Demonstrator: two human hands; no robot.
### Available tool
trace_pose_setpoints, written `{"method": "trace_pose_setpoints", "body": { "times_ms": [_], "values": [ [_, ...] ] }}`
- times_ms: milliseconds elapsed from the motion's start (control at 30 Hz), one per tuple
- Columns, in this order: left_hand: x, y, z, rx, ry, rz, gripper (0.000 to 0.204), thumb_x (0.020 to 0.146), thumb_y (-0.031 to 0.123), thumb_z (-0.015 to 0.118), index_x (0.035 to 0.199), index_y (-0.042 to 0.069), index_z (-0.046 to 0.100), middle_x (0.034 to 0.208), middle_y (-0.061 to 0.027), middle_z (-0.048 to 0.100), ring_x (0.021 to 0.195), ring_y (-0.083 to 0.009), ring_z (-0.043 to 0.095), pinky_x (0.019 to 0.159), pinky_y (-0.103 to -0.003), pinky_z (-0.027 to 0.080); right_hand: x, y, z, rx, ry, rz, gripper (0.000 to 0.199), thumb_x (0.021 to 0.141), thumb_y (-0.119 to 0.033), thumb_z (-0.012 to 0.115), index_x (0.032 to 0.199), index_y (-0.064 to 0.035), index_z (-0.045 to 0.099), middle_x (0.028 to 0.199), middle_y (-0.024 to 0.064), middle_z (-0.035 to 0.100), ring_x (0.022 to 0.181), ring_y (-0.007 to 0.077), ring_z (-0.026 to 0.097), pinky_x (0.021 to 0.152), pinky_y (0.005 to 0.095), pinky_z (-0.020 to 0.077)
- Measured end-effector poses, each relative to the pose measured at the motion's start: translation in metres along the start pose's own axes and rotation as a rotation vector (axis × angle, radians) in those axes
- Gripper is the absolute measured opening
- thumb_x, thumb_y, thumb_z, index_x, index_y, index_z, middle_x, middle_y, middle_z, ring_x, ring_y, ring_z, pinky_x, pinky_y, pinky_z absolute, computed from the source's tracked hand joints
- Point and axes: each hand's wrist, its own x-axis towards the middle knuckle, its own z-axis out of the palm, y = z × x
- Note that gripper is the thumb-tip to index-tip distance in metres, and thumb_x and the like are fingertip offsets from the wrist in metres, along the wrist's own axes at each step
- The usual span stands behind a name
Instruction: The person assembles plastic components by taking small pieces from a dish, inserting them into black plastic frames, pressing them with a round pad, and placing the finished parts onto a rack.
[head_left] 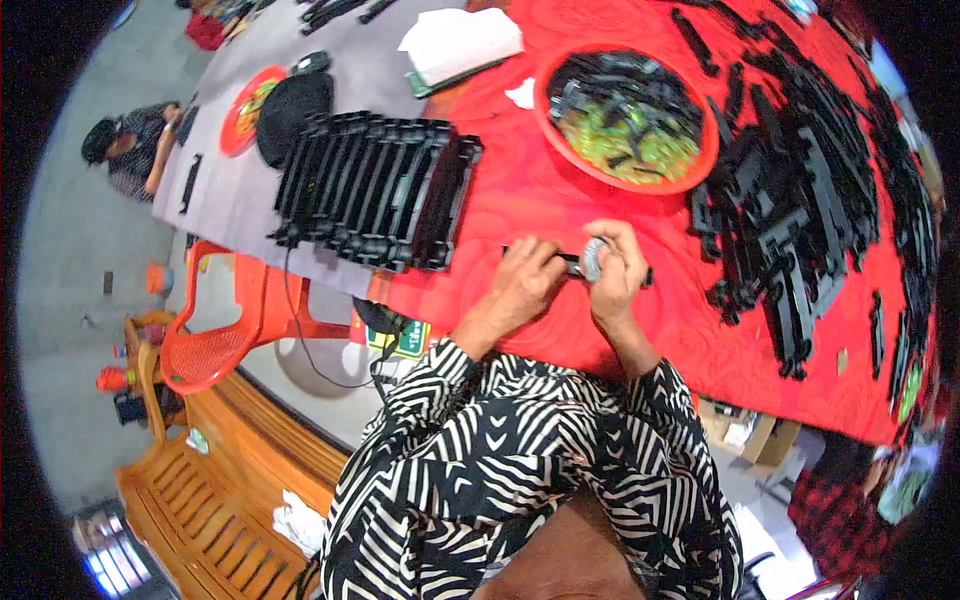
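Over the red tablecloth, my left hand (pixel 527 278) is closed on a narrow black plastic strip (pixel 573 262), which lies crosswise between my two hands. My right hand (pixel 618 275) pinches a small grey round piece with a ridged edge (pixel 594 258) against the strip. The strip's far end pokes out past my right fingers. Ahead of my hands sits a red basin (pixel 713 150) with black parts and small yellow-green pieces in it. To the left, a neat row of black plastic strips (pixel 375 190) lies side by side on the table.
A large heap of black plastic parts (pixel 790 210) covers the right side. White paper (pixel 462 45) lies at the back, left of it a black cap (pixel 295 115) and a smaller red bowl (pixel 238 135). A red chair (pixel 215 350) and a wooden bench (pixel 215 490) stand left. Other people sit nearby.
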Motion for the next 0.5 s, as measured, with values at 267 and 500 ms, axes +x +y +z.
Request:
{"method": "trace_pose_setpoints", "body": {
  "times_ms": [267,500],
  "values": [
    [-0.001,0.004,0.004,0.002,0.075,0.034,0.010,0.070,0.012,0.057,0.077,0.005,0.055,0.085,-0.0108,0.052,0.082,-0.0274,0.050,0.070,-0.038,0.040,-0.003,-0.004,0.012,-0.273,-0.064,-0.135,0.026,0.076,-0.004,0.038,0.092,0.0025,0.058,0.081,0.0044,0.055,0.068,0.0087,0.047,0.059,0.0227,0.0384],
    [-0.004,0.002,0.012,-0.050,0.067,0.015,0.012,0.072,0.012,0.056,0.080,0.003,0.057,0.093,-0.0114,0.053,0.088,-0.0273,0.049,0.071,-0.038,0.040,-0.001,0.004,0.008,-0.342,-0.054,-0.190,0.024,0.076,-0.005,0.038,0.086,0.0032,0.058,0.079,0.0058,0.056,0.064,0.0110,0.048,0.057,0.0254,0.0397]
  ]
}}
